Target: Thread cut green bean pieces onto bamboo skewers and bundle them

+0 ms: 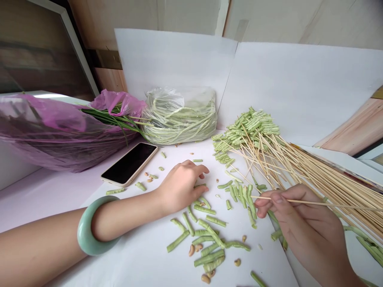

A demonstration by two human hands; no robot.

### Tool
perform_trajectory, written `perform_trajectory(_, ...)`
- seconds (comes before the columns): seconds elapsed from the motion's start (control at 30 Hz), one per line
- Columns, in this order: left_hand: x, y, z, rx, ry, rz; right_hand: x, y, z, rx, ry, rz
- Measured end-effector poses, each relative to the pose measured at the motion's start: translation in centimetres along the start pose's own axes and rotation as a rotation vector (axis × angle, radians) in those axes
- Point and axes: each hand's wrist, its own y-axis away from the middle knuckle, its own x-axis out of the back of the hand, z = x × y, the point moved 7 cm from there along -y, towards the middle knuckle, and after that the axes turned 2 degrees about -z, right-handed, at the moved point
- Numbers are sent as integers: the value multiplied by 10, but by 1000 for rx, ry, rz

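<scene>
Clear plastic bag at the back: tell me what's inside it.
Long, thin green beans, looped and bundled, show through the clear plastic bag. Creases and glare blur its upper part, and the outer beans cover whatever lies deeper inside.

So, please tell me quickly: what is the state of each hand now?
Left hand: fingers bent, near cut bean pieces; whether it grips one cannot be told.
Right hand: closed, holding a thin wooden stick.

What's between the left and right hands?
Head view: cut bean pieces, several bunched at the end of the skewer that the right hand holds.
</scene>
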Motion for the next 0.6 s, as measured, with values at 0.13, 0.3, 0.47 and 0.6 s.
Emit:
perform_trajectory(0.13, -3, 2, 2, -13, -54, -23, 0, -3, 0, 4, -30, 2)
perform_trajectory(0.3, -8, 2, 2, -35, -72, -25, 3, -2, -1, 10, -23, -1)
perform_trajectory(0.47, -5, 4, 4, -127, -15, 78, 2, 1, 0, 5, 11, 1)
perform_trajectory(0.6, 2, 5, 9, -183, 226, 126, 2, 3, -2, 8, 18, 38)
